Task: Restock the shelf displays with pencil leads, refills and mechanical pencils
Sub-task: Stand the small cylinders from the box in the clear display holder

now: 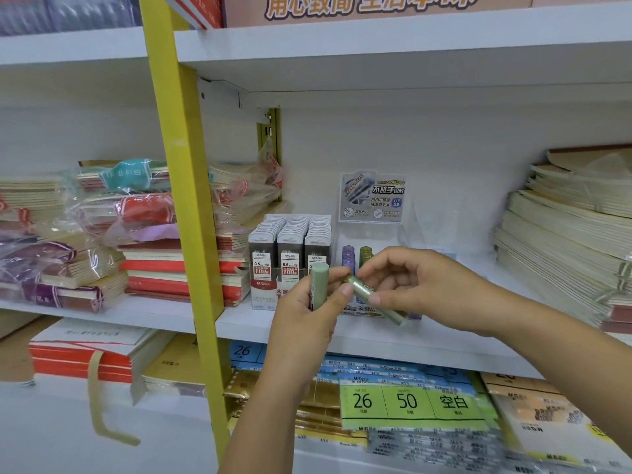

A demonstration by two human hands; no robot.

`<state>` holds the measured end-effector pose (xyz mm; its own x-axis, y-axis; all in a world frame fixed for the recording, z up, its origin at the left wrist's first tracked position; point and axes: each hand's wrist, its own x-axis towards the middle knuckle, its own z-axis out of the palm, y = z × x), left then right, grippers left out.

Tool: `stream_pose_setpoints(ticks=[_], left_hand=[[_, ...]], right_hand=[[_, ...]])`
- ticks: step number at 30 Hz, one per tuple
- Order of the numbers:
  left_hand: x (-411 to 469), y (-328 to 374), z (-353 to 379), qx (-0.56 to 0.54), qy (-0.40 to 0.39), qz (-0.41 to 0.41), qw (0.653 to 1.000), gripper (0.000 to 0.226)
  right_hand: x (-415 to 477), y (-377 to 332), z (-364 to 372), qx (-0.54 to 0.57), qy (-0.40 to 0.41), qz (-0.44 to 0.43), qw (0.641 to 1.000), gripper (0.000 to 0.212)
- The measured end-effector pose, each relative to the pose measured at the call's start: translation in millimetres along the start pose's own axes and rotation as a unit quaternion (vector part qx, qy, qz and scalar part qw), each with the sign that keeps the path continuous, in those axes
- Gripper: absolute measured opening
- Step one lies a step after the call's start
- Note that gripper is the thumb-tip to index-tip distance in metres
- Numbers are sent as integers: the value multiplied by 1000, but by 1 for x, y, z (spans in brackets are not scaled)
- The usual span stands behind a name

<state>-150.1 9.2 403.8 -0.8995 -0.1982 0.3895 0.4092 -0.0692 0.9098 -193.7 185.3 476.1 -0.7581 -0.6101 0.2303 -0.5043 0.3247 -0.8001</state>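
My left hand [307,313] grips an upright pale green lead tube [319,283] in front of the shelf. My right hand [410,285] pinches a second green lead tube [367,295], tilted with its far end pointing down to the right. Behind my hands stands a clear display stand [372,200] with a purple tube [348,256] and a green tube [365,255] upright in it. To its left sits a display box of grey 0.5 lead cases [290,248], filled in three rows.
A yellow upright post [184,200] divides the shelving. Stacks of wrapped notebooks [102,234] fill the left bay and cream notebooks [564,234] pile up on the right. Loose-leaf paper packs [410,401] lie on the shelf below. The white shelf edge [410,347] runs under my hands.
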Motion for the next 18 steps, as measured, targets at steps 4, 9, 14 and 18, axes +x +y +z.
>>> stream_pose_setpoints(ticks=[4,9,14,18], left_hand=[[1,-2,3,12,-23,-24,999,17],[8,-7,1,13,-42,-87,995,7],[7,-10,4,96,-50,-39,993,15],[8,-11,7,121,-34,-15,992,22]], right_hand=[[3,-1,-5,-18,-23,-2,1000,45],[26,-7,-33,-1,170,-64,983,45],[52,3,-48,-117,249,-84,958,36],[67,10,-48,-194,211,-66,956,32]])
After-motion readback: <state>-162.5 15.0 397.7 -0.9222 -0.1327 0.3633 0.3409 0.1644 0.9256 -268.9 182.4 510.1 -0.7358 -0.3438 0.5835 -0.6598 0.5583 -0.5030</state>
